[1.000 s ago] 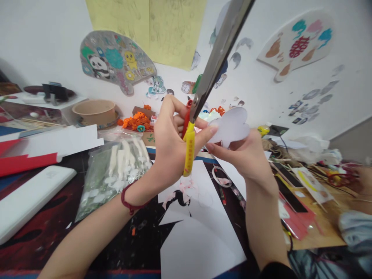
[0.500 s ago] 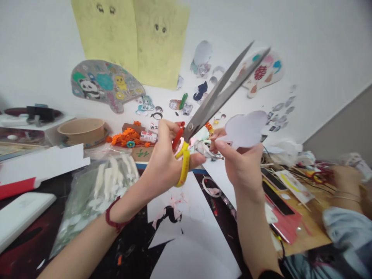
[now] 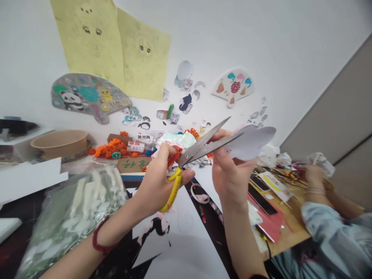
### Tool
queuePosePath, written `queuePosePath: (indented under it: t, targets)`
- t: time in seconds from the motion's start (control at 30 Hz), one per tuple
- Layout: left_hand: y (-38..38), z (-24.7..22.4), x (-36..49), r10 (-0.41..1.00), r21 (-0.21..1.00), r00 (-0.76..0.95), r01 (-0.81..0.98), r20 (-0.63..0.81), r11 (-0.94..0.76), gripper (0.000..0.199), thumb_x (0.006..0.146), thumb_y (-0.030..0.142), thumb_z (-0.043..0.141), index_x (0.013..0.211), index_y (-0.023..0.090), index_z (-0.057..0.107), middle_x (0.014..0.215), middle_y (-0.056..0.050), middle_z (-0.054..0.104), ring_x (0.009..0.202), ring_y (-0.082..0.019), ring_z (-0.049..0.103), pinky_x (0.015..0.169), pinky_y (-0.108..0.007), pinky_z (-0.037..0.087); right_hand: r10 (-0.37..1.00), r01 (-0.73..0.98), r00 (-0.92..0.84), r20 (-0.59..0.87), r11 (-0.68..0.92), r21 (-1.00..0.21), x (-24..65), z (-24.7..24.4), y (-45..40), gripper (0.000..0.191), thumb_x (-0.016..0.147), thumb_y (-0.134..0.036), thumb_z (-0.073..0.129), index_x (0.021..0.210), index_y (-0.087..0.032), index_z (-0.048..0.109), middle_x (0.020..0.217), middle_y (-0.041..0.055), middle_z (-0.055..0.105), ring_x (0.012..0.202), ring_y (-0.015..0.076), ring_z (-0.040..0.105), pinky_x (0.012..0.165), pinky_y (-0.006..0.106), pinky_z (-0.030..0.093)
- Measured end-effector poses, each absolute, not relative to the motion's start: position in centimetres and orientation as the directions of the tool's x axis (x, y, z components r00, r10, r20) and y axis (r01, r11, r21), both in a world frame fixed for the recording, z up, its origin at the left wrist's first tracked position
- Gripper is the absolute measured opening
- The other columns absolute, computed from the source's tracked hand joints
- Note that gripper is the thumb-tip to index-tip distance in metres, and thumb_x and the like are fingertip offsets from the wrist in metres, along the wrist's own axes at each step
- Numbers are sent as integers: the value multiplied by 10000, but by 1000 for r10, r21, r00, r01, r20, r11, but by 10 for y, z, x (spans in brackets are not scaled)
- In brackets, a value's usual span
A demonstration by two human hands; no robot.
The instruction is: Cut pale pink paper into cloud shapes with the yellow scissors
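Observation:
My left hand (image 3: pixel 162 174) is closed on a pair of scissors (image 3: pixel 200 145) with yellow and red handles. Their long blades stand spread and point right, the tips close by the fingers of my right hand (image 3: pixel 232 170). Pinched in that right hand is a white paper cutout (image 3: pixel 251 143) with a rounded, lobed outline, raised above the desk. One blade passes across the right fingertips, so I cannot tell whether it touches the paper. White sheets (image 3: pixel 186 240) with dark and pinkish scraps lie beneath my hands.
A clear plastic bag (image 3: pixel 75 217) of pale pieces lies at the left, before a round tan container (image 3: pixel 59 143). Orange flowers (image 3: pixel 113 147) sit near the wall. At the right, a co-worker's hand (image 3: pixel 315 180) rests over a wooden table with phones (image 3: pixel 263 199).
The scissors have come down and their blades have tilted flatter, nearer the paper cutout. My right hand has turned the cutout slightly. The whole view has shifted to the right.

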State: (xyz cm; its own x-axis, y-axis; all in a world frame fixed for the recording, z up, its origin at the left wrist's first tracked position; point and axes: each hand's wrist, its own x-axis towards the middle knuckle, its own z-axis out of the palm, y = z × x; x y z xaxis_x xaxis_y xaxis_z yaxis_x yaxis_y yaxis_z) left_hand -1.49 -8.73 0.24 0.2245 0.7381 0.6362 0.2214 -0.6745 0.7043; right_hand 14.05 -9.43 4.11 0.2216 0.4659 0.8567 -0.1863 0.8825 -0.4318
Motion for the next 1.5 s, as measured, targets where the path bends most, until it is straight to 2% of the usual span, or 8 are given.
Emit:
queuePosePath:
  t: [0.17, 0.33, 0.5, 0.83, 0.93, 1.1, 1.33, 1.5]
  targets:
    - [-88, 6, -17, 715, 658, 214, 283, 666, -698, 420, 827, 501, 678, 907, 228, 368, 814, 40, 445, 701, -131, 383, 652, -302, 340, 466, -138, 288, 836, 885, -446, 141, 37, -90, 146, 712, -202, 820, 812, -218, 714, 865, -3, 692, 840, 142, 677, 780, 309, 614]
    - [-88, 7, -18, 665, 599, 225, 299, 712, -743, 446, 823, 532, 695, 888, 222, 381, 791, 49, 420, 697, -123, 379, 654, -293, 330, 504, -252, 191, 843, 855, -454, 140, 38, -88, 169, 737, -126, 785, 829, -238, 699, 810, -17, 697, 789, 157, 725, 790, 360, 646]
    - [-86, 8, -18, 651, 585, 221, 298, 726, -754, 443, 826, 528, 700, 889, 222, 385, 792, 50, 420, 693, -120, 380, 653, -289, 332, 503, -223, 185, 844, 858, -462, 140, 37, -87, 143, 745, -160, 784, 800, -232, 674, 797, -19, 687, 791, 166, 740, 832, 385, 654]
    - [-88, 7, -18, 632, 576, 240, 268, 737, -773, 363, 851, 396, 685, 870, 223, 366, 767, 62, 377, 662, -106, 336, 620, -272, 309, 441, -253, 186, 878, 885, -391, 139, 36, -86, 182, 773, -99, 748, 857, -257, 717, 858, -25, 705, 859, 134, 730, 898, 351, 627]
    - [-88, 8, -18, 630, 566, 229, 290, 742, -772, 367, 850, 402, 691, 871, 222, 371, 769, 60, 380, 673, -109, 345, 624, -272, 306, 457, -216, 196, 868, 883, -416, 139, 36, -86, 158, 760, -130, 766, 835, -249, 693, 844, -27, 694, 842, 148, 731, 917, 385, 623]
    - [-88, 8, -19, 623, 555, 245, 294, 743, -778, 388, 864, 470, 673, 876, 222, 374, 756, 63, 360, 651, -108, 317, 616, -273, 295, 466, -207, 274, 841, 883, -422, 139, 37, -85, 232, 683, -155, 826, 830, -235, 665, 864, -27, 670, 852, 153, 713, 938, 407, 618]
    - [-90, 9, -19, 627, 550, 271, 311, 730, -775, 406, 881, 505, 650, 857, 227, 356, 763, 55, 365, 643, -113, 294, 608, -275, 289, 444, -171, 220, 869, 894, -414, 141, 34, -83, 173, 744, -172, 784, 866, -254, 691, 853, -6, 712, 822, 168, 725, 809, 386, 641]
    - [-90, 11, -20, 640, 557, 271, 326, 719, -764, 403, 880, 501, 650, 845, 229, 355, 743, 58, 353, 640, -118, 290, 611, -278, 286, 457, -87, 232, 859, 889, -449, 142, 33, -82, 163, 749, -260, 792, 860, -245, 673, 847, 8, 711, 892, 208, 736, 813, 402, 638]
